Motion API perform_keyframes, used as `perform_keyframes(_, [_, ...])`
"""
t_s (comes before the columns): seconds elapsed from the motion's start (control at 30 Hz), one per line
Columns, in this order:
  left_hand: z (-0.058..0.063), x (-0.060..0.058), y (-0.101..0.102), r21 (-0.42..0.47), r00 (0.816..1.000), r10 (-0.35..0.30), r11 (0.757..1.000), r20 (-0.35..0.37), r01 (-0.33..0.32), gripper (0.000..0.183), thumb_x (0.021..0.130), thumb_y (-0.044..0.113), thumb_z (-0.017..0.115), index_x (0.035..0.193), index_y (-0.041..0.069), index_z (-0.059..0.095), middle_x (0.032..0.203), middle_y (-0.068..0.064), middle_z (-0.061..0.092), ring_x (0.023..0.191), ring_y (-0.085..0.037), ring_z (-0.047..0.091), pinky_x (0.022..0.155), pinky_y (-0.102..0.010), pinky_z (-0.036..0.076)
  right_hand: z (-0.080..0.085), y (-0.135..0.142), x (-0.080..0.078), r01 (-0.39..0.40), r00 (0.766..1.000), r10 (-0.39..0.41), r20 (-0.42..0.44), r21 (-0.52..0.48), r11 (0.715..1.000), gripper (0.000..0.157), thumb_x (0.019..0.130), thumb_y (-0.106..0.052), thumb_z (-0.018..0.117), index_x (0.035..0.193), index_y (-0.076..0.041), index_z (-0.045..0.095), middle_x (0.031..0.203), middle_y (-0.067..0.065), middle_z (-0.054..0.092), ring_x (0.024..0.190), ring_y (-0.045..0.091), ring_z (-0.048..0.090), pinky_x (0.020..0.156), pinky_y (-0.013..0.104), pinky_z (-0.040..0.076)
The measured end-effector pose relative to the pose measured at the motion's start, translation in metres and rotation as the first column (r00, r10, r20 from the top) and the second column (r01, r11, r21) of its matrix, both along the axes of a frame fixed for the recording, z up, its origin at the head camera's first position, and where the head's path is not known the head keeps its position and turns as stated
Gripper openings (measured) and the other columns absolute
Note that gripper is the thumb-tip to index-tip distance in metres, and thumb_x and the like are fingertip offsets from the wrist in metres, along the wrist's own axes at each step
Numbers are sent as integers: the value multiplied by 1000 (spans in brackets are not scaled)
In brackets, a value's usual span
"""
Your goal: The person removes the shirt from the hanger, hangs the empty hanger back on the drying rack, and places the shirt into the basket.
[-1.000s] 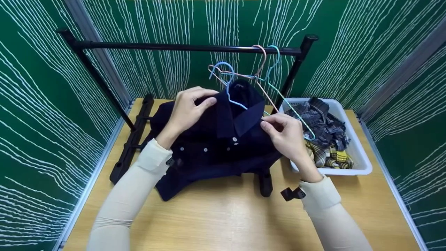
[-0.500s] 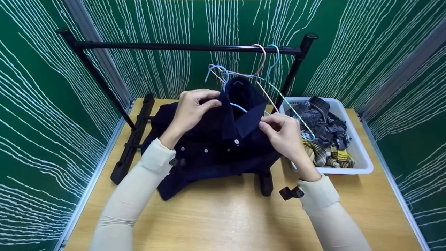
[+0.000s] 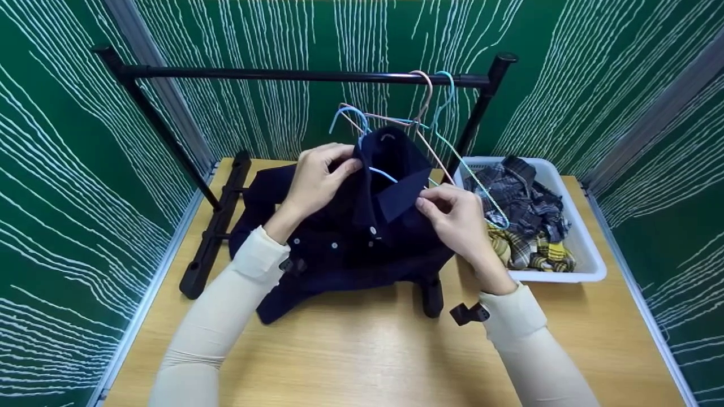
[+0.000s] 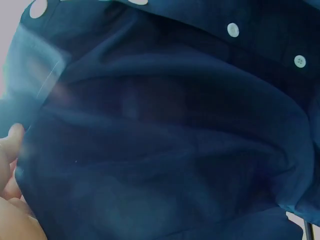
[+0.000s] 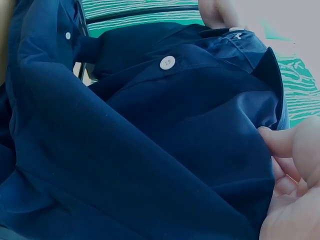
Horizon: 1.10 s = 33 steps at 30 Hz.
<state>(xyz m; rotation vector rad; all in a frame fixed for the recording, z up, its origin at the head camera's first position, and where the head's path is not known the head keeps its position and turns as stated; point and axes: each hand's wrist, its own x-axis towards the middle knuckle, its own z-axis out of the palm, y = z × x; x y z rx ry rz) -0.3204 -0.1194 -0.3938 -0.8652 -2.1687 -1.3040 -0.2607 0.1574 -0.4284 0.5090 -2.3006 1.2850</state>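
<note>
A navy button-up shirt [image 3: 334, 268] with white buttons is held up in front of the rack. My left hand [image 3: 319, 178] pinches it beside the left part of its collar [image 3: 369, 195], thumb against the fingers. On the other side my right hand [image 3: 457, 220] pinches the cloth just below the right collar point, thumb on top in the right wrist view. A blue hanger [image 3: 362, 116] has its hook standing out behind the collar, off the bar, tilted left. Part of its frame shows inside the neck opening; the shirt hides the rest.
Behind the shirt runs a black rack bar [image 3: 271, 74], with a pink hanger [image 3: 428, 107] and a turquoise hanger [image 3: 451, 99] hooked near its right end. At the right, a white basket [image 3: 591, 254] holds crumpled plaid clothes [image 3: 517, 198]. Green patterned walls surround the wooden table [image 3: 362, 350].
My left hand has shifted slightly right, with the left collar side drawn up and inward. The blue hook has moved left and sits behind the collar. My right hand has moved slightly left.
</note>
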Motion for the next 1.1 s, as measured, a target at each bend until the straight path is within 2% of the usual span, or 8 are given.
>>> perform_keyframes(0.23, [-3,1,1,-39,999,32,999,14,-32,15,102,16,74,108,5,80,100,-3,76,96,-14,70,90,-38,54,-4,3,1,-6,1000,6,-9,28,1000,4,93,-5,81,96,-4,83,94,9,79,85,13,66,76,18,46])
perform_keyframes(0.43, [-3,-1,-6,-42,998,60,997,13,-59,12,102,13,72,105,4,78,97,-5,74,93,-17,68,89,-37,53,-6,15,2,-27,1000,27,-2,46,999,5,94,-3,79,97,-3,83,92,5,79,82,9,64,74,17,45])
perform_keyframes(0.67, [-4,-2,-11,-63,997,70,996,16,-69,12,102,13,71,104,4,77,96,-5,72,90,-18,64,87,-38,51,-7,30,7,-32,997,27,71,70,997,8,96,-4,78,102,-5,84,94,3,79,80,8,63,72,18,46])
perform_keyframes(0.93, [0,-2,-17,-78,996,81,994,25,-78,11,103,14,70,104,5,77,95,-3,70,88,-16,62,86,-38,50,-9,46,11,-11,994,2,113,84,996,11,98,-7,77,104,-10,85,99,3,80,82,6,65,73,13,47])
perform_keyframes(1.1, [1,-1,-19,-74,996,83,994,20,-81,11,102,14,71,104,6,77,95,-3,71,89,-17,63,87,-40,51,-13,57,12,4,989,-18,147,93,996,11,99,-11,76,106,-10,85,96,4,81,80,6,65,72,13,46])
